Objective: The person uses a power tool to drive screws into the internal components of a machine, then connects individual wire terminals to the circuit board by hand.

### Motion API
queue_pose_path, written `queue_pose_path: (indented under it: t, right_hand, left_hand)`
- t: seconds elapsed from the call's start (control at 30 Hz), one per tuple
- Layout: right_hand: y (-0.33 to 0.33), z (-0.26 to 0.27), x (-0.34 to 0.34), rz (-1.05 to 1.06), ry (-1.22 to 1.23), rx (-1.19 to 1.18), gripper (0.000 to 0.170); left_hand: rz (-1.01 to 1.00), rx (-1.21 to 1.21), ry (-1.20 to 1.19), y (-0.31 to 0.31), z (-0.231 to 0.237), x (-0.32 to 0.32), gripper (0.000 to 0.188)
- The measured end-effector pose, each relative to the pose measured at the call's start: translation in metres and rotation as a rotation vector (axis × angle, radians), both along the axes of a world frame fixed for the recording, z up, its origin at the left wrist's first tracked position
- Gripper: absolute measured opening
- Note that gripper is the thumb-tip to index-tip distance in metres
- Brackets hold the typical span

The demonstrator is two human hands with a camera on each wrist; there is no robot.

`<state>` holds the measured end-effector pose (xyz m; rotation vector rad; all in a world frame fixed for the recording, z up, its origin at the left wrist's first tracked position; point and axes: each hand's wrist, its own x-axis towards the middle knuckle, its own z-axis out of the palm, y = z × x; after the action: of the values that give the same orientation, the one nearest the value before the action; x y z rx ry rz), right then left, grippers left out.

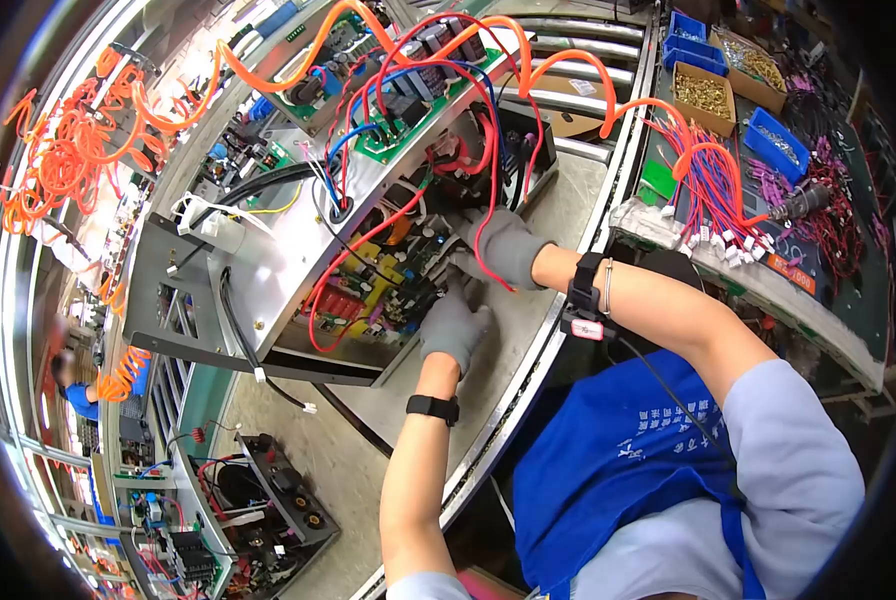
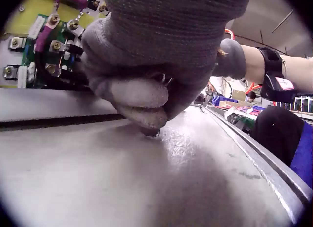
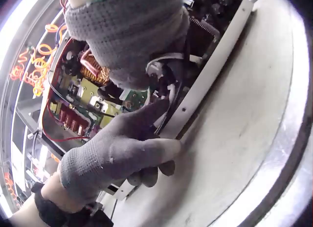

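Observation:
Both hands wear grey gloves and work at the near side of an open metal chassis (image 1: 278, 240) filled with circuit boards. My left hand (image 1: 451, 330) is low beside the chassis edge, its fingers curled in the left wrist view. Black and white wires (image 3: 168, 85) run down to its forefinger and thumb in the right wrist view. My right hand (image 3: 132, 36) reaches down into the chassis just above the left one, close to those wires. Its fingertips are hidden, so I cannot tell what it grips. A red wire (image 1: 483, 245) hangs in front of the right hand.
The chassis lies on a pale board (image 1: 513, 330) bordered by a metal rail (image 1: 528, 380). An orange coiled hose (image 1: 608, 90) stretches overhead to a screwdriver tool (image 1: 803, 200). Bins of screws (image 1: 703, 95) and wire bundles (image 1: 713, 190) are at right; another opened unit (image 1: 268, 500) sits at lower left.

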<state>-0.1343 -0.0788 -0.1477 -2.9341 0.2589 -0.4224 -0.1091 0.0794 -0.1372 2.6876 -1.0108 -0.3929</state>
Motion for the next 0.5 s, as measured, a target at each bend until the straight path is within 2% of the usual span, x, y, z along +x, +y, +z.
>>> queue_pose_path:
  t: [0.03,0.1,0.17,0.33,0.4,0.5]
  right_hand:
    - [0.005,0.009,-0.001,-0.020,0.003,0.003,0.046]
    - [0.000,0.029,-0.004,-0.002,0.188,0.082,0.071]
    - [-0.004,0.022,0.000,0.009,0.169,0.028,0.066]
    - [-0.003,0.042,-0.002,-0.001,0.258,-0.078,0.052]
    - [-0.005,0.044,-0.003,0.041,0.192,-0.100,0.047]
    - [-0.005,0.041,0.003,0.028,0.213,-0.142,0.045]
  left_hand:
    - [0.017,0.022,0.033,0.001,0.001,-0.003,0.084]
    - [0.005,0.010,0.031,0.000,-0.006,0.000,0.080]
    - [-0.017,-0.006,0.013,-0.002,-0.010,0.004,0.075]
    - [-0.047,-0.092,0.011,-0.008,-0.017,0.007,0.064]
    - [-0.053,-0.138,0.036,-0.007,-0.018,0.010,0.062]
    - [-0.065,-0.197,0.022,-0.009,-0.016,0.009,0.060]
